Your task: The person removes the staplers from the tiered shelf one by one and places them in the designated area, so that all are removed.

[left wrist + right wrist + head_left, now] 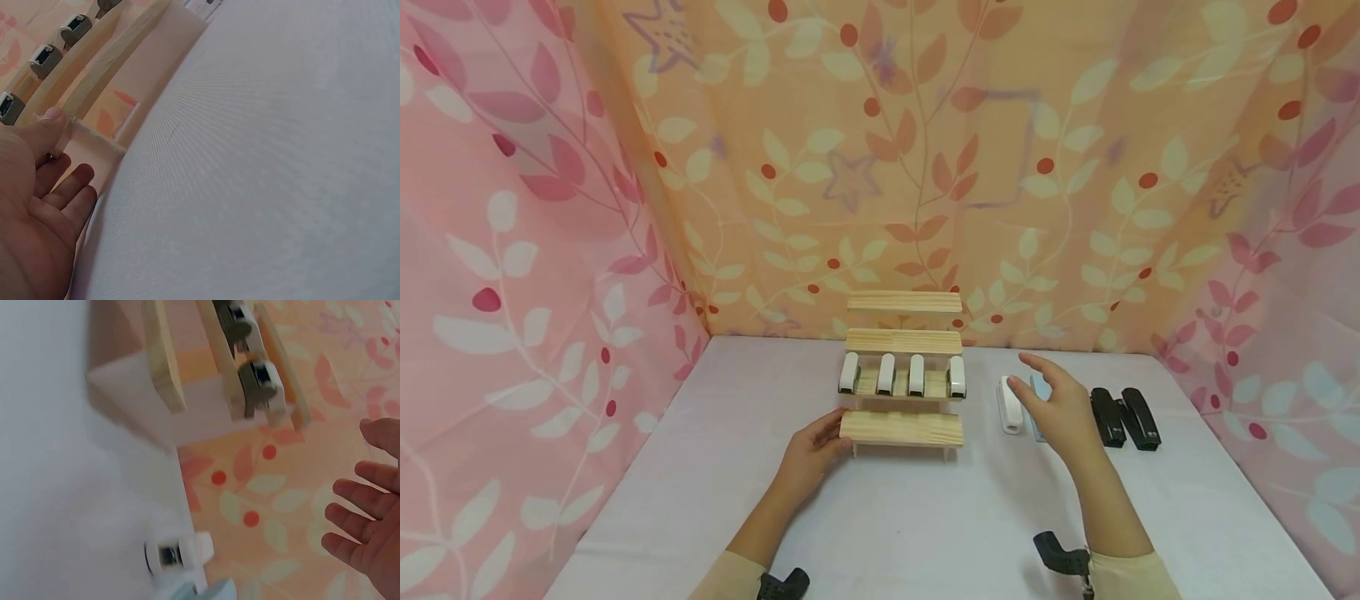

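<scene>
A tiered wooden shelf [901, 428] stands on the table, with several white staplers [886, 373] in a row on its second-lowest tier. My left hand [808, 457] holds the left end of the lowest board; in the left wrist view the thumb [55, 115] lies on the board edge and the other fingers curl beside the end support. My right hand [1063, 412] hovers over the right side with fingers spread and nothing in them. Below it are a white stapler [1011, 407] and a light blue stapler [1040, 387], the blue one partly hidden by the hand.
Two black staplers [1141, 419] lie side by side to the right of my right hand. A patterned orange cloth [910, 167] hangs behind the white table [895, 525], and pink cloths [535, 333] close off both sides.
</scene>
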A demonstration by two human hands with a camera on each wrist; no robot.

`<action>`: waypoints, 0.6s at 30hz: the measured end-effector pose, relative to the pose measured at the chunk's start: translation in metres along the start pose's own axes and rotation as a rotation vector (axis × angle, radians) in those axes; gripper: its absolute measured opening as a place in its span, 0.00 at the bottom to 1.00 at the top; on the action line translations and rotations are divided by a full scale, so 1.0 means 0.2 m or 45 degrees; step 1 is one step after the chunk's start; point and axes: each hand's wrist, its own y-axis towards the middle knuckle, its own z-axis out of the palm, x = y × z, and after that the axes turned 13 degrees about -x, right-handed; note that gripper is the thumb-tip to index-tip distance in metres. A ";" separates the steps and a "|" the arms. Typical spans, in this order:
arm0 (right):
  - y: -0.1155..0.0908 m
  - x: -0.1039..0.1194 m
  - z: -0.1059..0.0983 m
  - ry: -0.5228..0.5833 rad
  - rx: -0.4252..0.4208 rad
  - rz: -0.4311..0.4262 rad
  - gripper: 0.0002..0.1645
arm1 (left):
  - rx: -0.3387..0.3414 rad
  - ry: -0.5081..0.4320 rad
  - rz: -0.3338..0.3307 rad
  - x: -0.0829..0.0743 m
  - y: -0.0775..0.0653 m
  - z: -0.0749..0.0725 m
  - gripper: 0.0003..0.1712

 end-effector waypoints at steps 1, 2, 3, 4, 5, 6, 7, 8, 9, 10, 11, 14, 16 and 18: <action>0.00 0.02 0.03 0.020 0.002 -0.007 0.37 | 0.005 -0.002 0.007 0.00 0.00 0.00 0.36; -0.01 0.03 0.05 0.036 0.003 -0.015 0.37 | 0.007 -0.006 0.001 0.00 0.00 0.00 0.36; -0.01 0.04 0.08 0.059 0.008 -0.018 0.37 | 0.010 -0.010 -0.005 0.00 0.00 0.00 0.36; -0.01 0.06 0.10 0.082 0.010 -0.019 0.37 | 0.010 -0.007 -0.007 0.01 0.00 -0.01 0.36; -0.02 0.07 0.12 0.100 0.010 -0.013 0.37 | 0.009 -0.008 -0.012 0.01 0.00 -0.01 0.36; -0.02 0.08 0.14 0.117 0.015 -0.007 0.38 | 0.009 -0.010 -0.010 0.01 0.00 -0.01 0.36; -0.02 0.09 0.16 0.134 0.020 0.003 0.38 | 0.005 -0.010 -0.006 0.01 0.00 -0.01 0.36; -0.03 0.10 0.18 0.154 0.027 0.016 0.38 | 0.001 -0.013 -0.010 0.00 0.00 -0.01 0.36; -0.03 0.10 0.19 0.173 0.037 0.034 0.39 | -0.001 -0.011 -0.005 0.00 0.00 -0.01 0.36; -0.04 0.11 0.21 0.184 0.043 0.046 0.39 | -0.002 -0.012 -0.002 0.00 0.00 -0.01 0.36; -0.04 0.11 0.23 0.196 0.050 0.061 0.40 | 0.000 -0.014 0.000 0.00 0.00 -0.01 0.36; -0.05 0.11 0.28 0.211 0.074 0.089 0.41 | 0.014 -0.015 0.001 -0.01 0.00 -0.01 0.36; -0.06 0.11 0.31 0.207 0.082 0.097 0.42 | 0.020 -0.016 0.005 -0.01 0.00 -0.01 0.36; -0.07 0.11 0.34 0.208 0.093 0.102 0.43 | 0.011 -0.018 0.010 0.00 0.00 -0.01 0.36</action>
